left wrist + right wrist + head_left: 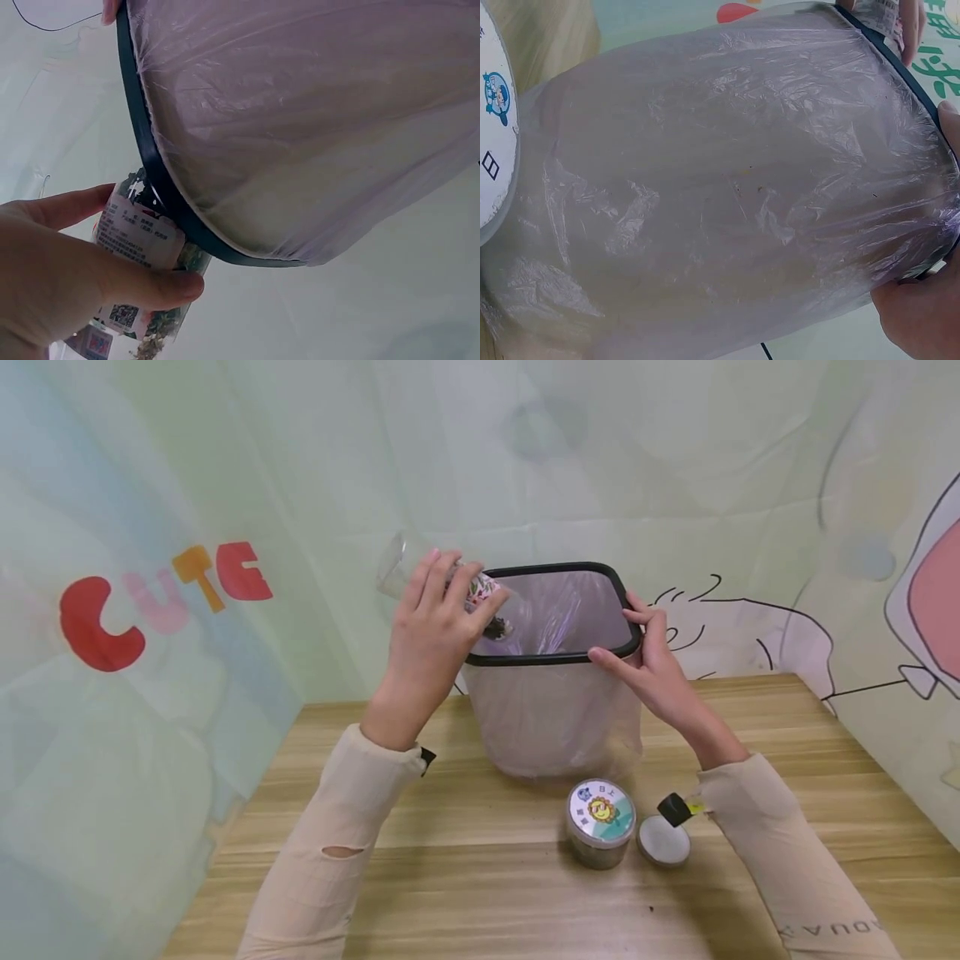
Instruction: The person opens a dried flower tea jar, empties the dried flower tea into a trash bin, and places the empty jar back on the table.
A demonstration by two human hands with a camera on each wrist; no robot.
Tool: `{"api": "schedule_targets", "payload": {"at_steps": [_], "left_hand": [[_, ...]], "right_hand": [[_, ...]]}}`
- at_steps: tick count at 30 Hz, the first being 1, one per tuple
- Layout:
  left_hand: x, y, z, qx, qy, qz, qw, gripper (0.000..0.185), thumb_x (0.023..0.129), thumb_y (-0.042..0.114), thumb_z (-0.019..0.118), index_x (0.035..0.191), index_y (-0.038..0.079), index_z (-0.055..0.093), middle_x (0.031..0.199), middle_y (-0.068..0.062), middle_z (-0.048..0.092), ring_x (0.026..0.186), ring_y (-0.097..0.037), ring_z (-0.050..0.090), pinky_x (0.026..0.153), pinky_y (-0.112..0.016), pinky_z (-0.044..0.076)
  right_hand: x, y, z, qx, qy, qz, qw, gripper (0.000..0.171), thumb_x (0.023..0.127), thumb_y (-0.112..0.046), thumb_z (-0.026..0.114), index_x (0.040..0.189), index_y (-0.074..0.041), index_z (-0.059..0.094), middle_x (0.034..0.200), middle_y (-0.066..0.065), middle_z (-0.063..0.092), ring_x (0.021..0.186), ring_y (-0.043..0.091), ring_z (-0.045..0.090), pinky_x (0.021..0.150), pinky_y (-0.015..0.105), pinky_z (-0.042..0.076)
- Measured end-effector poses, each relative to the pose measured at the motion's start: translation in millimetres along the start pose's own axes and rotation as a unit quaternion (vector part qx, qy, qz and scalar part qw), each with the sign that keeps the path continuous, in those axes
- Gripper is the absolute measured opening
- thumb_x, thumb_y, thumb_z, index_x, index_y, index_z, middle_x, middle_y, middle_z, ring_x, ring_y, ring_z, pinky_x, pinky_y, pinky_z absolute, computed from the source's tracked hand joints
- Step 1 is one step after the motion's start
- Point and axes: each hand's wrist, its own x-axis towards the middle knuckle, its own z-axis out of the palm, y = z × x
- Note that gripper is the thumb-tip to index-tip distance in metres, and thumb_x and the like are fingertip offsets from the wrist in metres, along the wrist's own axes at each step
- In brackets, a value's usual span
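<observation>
My left hand [435,627] grips a clear jar [396,562] with a printed label. The jar is tilted, its lower end over the left side of a bin [555,710] lined with a thin pinkish plastic bag. Dark, leaf-like bits [496,627] lie near that lower end. Up close in the left wrist view, the jar's label [139,236] and greenish dried contents show beside the black rim [161,180]. At the bin's right front corner, my right hand [656,672] holds the rim between thumb and fingers. The bin's floor is hidden.
In front of the bin stands a second jar [602,818] with a sun-printed lid. A small round lid [663,841] lies to its right, below the right sleeve. A dark speck [651,909] sits on the wooden table [465,877]. Printed cloth hangs behind and at the sides.
</observation>
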Motion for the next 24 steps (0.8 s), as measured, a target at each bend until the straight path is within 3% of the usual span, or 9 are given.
{"api": "schedule_targets", "payload": {"at_steps": [18, 24], "left_hand": [[1.0, -0.2, 1.2, 0.002, 0.012, 0.002, 0.9999, 0.038, 0.095, -0.005, 0.059, 0.109, 0.026, 0.075, 0.119, -0.009, 0.063, 0.12, -0.032, 0.051, 0.116, -0.04, 0.028], [0.1, 2.7, 2.1, 0.001, 0.022, 0.001, 0.9998, 0.039, 0.094, -0.006, 0.06, 0.107, 0.026, 0.076, 0.118, -0.009, 0.063, 0.12, -0.032, 0.052, 0.116, -0.04, 0.028]], "right_hand": [[-0.1, -3.4, -0.6, -0.014, 0.004, 0.005, 1.0, 0.071, 0.094, -0.031, 0.07, 0.138, -0.003, 0.022, 0.165, -0.004, 0.006, 0.136, 0.024, 0.037, 0.091, 0.014, 0.037], [-0.6, -3.4, 0.7, -0.012, -0.002, 0.01, 1.0, 0.07, 0.094, -0.03, 0.07, 0.138, -0.003, 0.022, 0.165, -0.006, 0.006, 0.139, 0.023, 0.034, 0.095, 0.015, 0.037]]}}
